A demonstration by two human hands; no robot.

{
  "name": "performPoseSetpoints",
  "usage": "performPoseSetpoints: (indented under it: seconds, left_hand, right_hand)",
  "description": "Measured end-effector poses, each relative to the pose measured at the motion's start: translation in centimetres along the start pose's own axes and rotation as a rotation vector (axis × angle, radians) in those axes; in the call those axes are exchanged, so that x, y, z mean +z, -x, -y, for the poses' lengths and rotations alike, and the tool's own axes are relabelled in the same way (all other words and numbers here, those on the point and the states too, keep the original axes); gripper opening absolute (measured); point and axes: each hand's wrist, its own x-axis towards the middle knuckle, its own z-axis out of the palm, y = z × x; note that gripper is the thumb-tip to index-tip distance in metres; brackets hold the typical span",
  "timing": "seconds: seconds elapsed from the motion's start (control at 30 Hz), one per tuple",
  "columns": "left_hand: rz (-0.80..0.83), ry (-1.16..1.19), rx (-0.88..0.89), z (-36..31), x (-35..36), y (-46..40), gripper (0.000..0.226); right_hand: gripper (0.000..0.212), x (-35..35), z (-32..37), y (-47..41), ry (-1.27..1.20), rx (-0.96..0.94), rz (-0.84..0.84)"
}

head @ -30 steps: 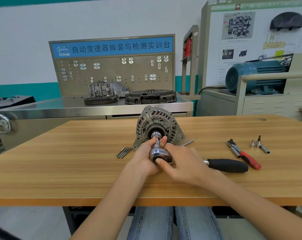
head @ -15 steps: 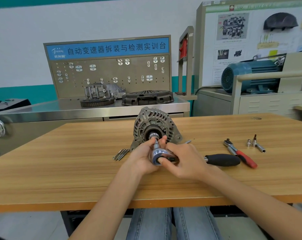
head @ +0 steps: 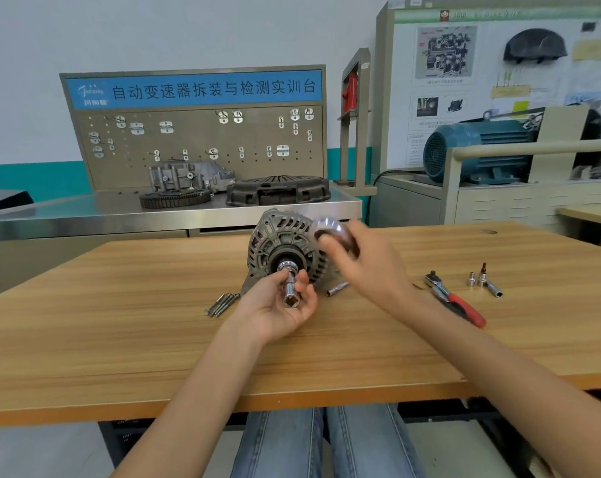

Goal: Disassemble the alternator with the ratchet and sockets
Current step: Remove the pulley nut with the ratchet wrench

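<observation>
Since the earlier frame the ratchet [head: 330,232] has come off the socket [head: 289,292] and now sits raised in the right hand [head: 364,260], up and to the right of the left fingertips; its head is blurred and the handle is hidden behind the hand, fingers curled round it. The left hand [head: 278,307] lies palm up, thumb and fingers pinching the socket, whose far end meets the shaft at the centre of the alternator [head: 285,246] and whose square drive hole faces the camera. The alternator stands on edge on the wooden table [head: 119,322], just beyond the left fingertips. Long bolts [head: 219,304] lie left of the left hand. A loose socket [head: 337,289] lies below the right fingers. A red-handled ratchet [head: 454,298] and small sockets [head: 483,282] lie right of the right wrist, well apart from both hands
</observation>
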Motion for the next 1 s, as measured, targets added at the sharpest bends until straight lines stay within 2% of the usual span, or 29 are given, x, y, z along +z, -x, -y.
performPoseSetpoints:
  seconds: [0.07,0.13,0.27,0.4,0.47,0.53,0.63,0.83,1.0]
  left_hand:
    - [0.0,0.023,0.006,0.0,-0.1,-0.3,0.027]
    - [0.01,0.045,0.009,0.0,-0.3,-0.5,0.025]
    - [0.013,0.059,0.018,0.0,-0.3,-0.5,0.025]
    - [0.016,0.038,0.013,-0.1,-0.4,-0.6,0.024]
    - [0.022,0.028,0.015,-0.2,-0.5,-0.6,0.024]
    - [0.027,0.024,0.023,-0.1,-0.6,-0.6,0.023]
    - [0.031,0.016,0.029,-0.2,-0.8,-0.7,0.021]
    - [0.021,0.03,0.055,0.0,-0.5,-0.8,0.021]
    - [0.025,0.051,0.061,0.0,-0.4,-0.9,0.02]
  right_hand:
    - [0.025,-1.2,-0.2,-2.1,0.011,0.143,-0.074]
    - [0.027,-2.5,-0.7,-4.0,-0.014,0.301,-0.059]
    - [0.021,-5.2,-2.4,-6.5,-0.33,0.714,0.162]
    - [0.014,-7.9,-5.2,-7.1,-0.417,0.937,0.294]
    - [0.013,-8.7,-6.7,-7.1,-0.348,0.984,0.297]
    - [0.012,-8.9,-8.3,-6.6,-0.153,0.999,0.249]
    - [0.016,-8.9,-10.8,-5.8,0.133,0.92,0.199]
    - [0.021,-7.9,-13.7,-3.7,0.534,0.768,0.293]
    - [0.023,-6.6,-15.7,-2.1,0.619,0.756,0.381]
